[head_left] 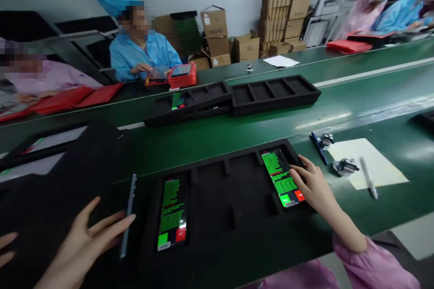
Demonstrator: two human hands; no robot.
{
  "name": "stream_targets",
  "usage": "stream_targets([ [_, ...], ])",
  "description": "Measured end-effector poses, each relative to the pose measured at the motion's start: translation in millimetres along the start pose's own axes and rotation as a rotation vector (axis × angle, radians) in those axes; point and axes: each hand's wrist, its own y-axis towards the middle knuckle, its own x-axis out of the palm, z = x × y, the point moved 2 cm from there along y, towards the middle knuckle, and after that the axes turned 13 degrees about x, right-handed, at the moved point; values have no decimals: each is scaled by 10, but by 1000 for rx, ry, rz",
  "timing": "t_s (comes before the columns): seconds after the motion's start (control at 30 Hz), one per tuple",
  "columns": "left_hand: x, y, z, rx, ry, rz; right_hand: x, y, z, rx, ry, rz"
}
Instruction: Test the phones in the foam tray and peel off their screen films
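Note:
My left hand (84, 239), at the lower left, grips a slim smartphone (129, 214) standing edge-on between thumb and fingers; its screen is turned out of sight. In front of me lies a black foam tray (213, 207) with several slots. A smartphone (172, 212) with green text and green and red blocks on its screen rests in the left slot. Another lit smartphone (280, 178) lies at the right slot. My right hand (312, 183), in a pink sleeve, has its fingers apart and fingertips at that phone's right edge. The hand covers part of its red block.
Black foam trays (274, 92) stand across the green bench (210, 137). More trays with phones (57, 140) lie left, near another person's fingertips (8, 246). Right are a pen (319, 148), small metal devices (346, 167) and paper (386, 169). Co-workers sit opposite.

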Motion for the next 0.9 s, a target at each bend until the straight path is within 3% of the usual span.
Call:
stream_targets([
  [0.07,199,-237,337,5,-221,-69,-16,-18,-35,49,-28,-2],
  [0.13,537,-512,766,98,-241,-171,-53,-31,-66,97,-47,-10],
  [0.23,1120,-857,1377,268,-40,-334,-118,-41,-125,118,62,-101],
  [0.3,1436,-1012,1684,437,85,-351,-132,-36,-180,139,266,-274],
  [0.4,1780,-1196,1910,579,290,-335,-118,-3,-264,272,558,-508],
  [0.5,1986,-1391,1873,605,368,-368,-96,40,-306,423,628,-566],
  [0.6,1936,-1486,1655,704,225,-321,-94,41,-301,425,623,-569],
  [0.67,1704,-1375,1413,689,122,-215,-102,15,-256,378,607,-542],
  [0.77,1165,-1003,921,391,98,-28,-88,-24,-139,320,552,-505],
  [0.83,845,-788,600,201,174,-10,-59,-33,-91,283,499,-442],
  [0.9,671,-668,372,118,240,-85,-63,-46,-135,211,426,-282],
])
